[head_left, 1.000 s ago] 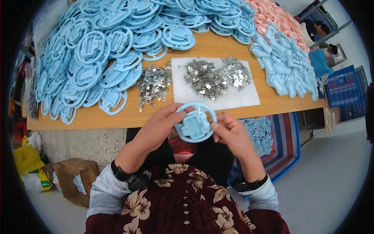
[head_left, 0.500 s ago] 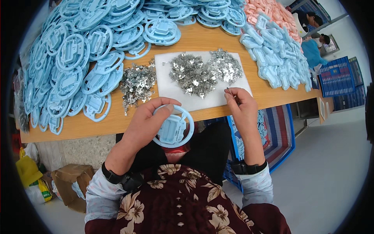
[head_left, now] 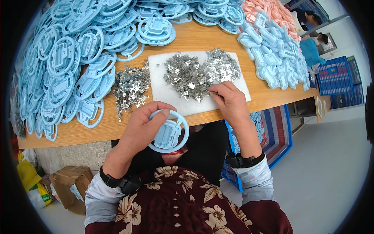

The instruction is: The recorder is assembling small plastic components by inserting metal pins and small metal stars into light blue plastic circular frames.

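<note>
My left hand (head_left: 145, 124) grips a light-blue plastic ring part (head_left: 168, 134), shaped like a small steering wheel with a box-like centre, by its upper left rim. It hangs over my lap just off the table's front edge. My right hand (head_left: 230, 102) is at the front right of a white foam sheet (head_left: 157, 91), thumb and forefinger pinched at the border of the small silver metal clips (head_left: 186, 76). What sits between those fingertips is too small to make out. A second heap of clips (head_left: 222, 66) adjoins behind, and a third clip pile (head_left: 131, 86) lies on the wood left of the sheet.
Many more blue ring parts (head_left: 62, 58) are piled high at the left and back of the table (head_left: 171, 43). Blue handle-like pieces (head_left: 274, 54) and pink pieces (head_left: 269, 13) lie at the right. Below stands a striped bag (head_left: 276, 128). A cardboard box (head_left: 70, 183) sits lower left.
My right hand has moved left, its pinched fingertips coming to the edge of the clip heap. The ring part in my left hand has tilted slightly. The whole view has shifted a little.
</note>
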The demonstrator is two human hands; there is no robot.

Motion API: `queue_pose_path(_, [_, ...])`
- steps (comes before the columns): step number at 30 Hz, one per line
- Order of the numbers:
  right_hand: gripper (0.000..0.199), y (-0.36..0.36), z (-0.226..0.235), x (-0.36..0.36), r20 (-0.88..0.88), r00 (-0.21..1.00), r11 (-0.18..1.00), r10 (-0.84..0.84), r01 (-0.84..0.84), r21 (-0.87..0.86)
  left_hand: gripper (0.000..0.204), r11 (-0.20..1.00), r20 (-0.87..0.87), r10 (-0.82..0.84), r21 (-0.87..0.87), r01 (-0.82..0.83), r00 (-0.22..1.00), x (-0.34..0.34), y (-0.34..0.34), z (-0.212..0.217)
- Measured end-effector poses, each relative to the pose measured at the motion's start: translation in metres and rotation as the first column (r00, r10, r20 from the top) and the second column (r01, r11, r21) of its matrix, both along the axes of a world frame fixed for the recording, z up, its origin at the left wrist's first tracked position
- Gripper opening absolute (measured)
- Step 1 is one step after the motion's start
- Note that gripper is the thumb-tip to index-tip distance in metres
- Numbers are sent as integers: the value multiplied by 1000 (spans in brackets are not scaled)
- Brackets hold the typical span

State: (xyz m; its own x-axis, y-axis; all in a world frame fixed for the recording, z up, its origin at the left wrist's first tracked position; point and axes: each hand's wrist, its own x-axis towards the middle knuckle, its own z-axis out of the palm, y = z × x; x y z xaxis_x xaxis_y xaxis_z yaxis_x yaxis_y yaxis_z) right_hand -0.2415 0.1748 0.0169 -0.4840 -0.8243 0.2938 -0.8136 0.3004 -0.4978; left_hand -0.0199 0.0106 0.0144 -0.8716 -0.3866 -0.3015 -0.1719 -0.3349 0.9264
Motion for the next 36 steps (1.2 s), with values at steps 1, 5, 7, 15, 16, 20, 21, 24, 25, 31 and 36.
queue_pose_path(1, [16,1,1,-3,-9,1000,1000,-4,4,8,20,1000,-7,3,-4,-3,1000,-1,0,0])
queue_pose_path(5, [13,5,3,-1,56,993,994,-100,97,42,21,1000,-10,20,-7,-20,1000,1,0,-2])
queue_pose_path(7, [13,10,-3,-6,67,989,991,-129,125,57,22,998,-34,3,-61,-6,999,0,-1,-2])
queue_pose_path(15, [11,6,8,34,558,828,967,-62,188,-172,23,1000,-90,13,9,-12,996,3,-4,-4])
queue_pose_path(16, [10,1,10,45,575,818,970,-7,146,-196,22,999,-87,-2,-50,-2,996,4,-5,-5])
queue_pose_path(20, [13,-20,12,73,637,767,967,74,101,-233,19,999,-54,-16,-44,13,998,2,-5,-1])
queue_pose_path(21, [13,-24,10,77,654,750,964,97,94,-251,19,998,-69,-13,-58,8,998,1,-5,-2])
queue_pose_path(24, [13,-35,6,84,681,716,959,154,59,-278,19,994,-108,-10,-112,-2,994,1,-6,-9])
queue_pose_path(25, [12,-37,5,85,683,713,959,157,54,-277,19,991,-115,-17,-136,1,993,1,-6,-10])
queue_pose_path(31, [12,-40,10,88,724,674,967,144,59,-247,19,972,-147,-24,-236,-11,989,4,-7,-11])
queue_pose_path(36, [14,-35,21,80,687,720,993,103,-33,-114,18,974,-132,-27,-226,-3,991,5,-8,-11])
